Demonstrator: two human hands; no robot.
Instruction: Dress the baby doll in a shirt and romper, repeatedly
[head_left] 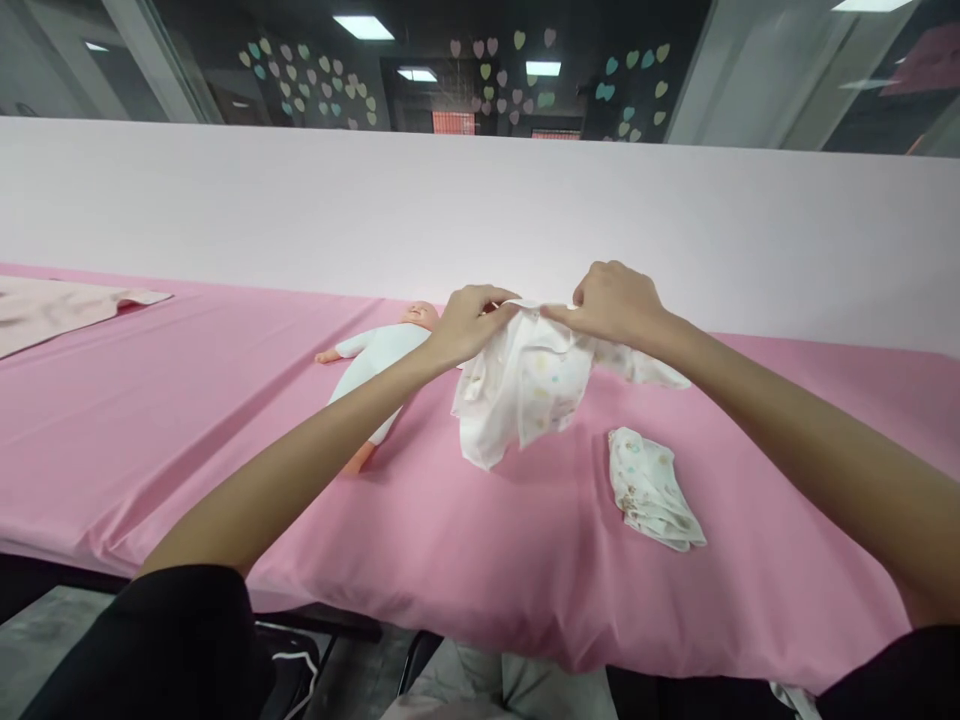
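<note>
Both hands hold up a small white baby shirt (551, 385) with pale coloured dots, and it hangs loosely above the pink sheet. My left hand (474, 318) pinches its upper edge on one side. Gripping the same edge a short way to the right is my right hand (619, 303). One sleeve-like part of the cloth trails out to the right under my right forearm. A baby doll (386, 352) in a pale white suit lies on its back to the left, partly hidden behind my left forearm. A folded white printed cloth (652, 488) rests below my right hand.
A pink sheet (495, 560) covers the table, its front edge near my lap. At the far left lies a light pink cloth (60, 305). Behind the table runs a low white wall (300, 210), with heart stickers (322, 75) on the dark glass above it.
</note>
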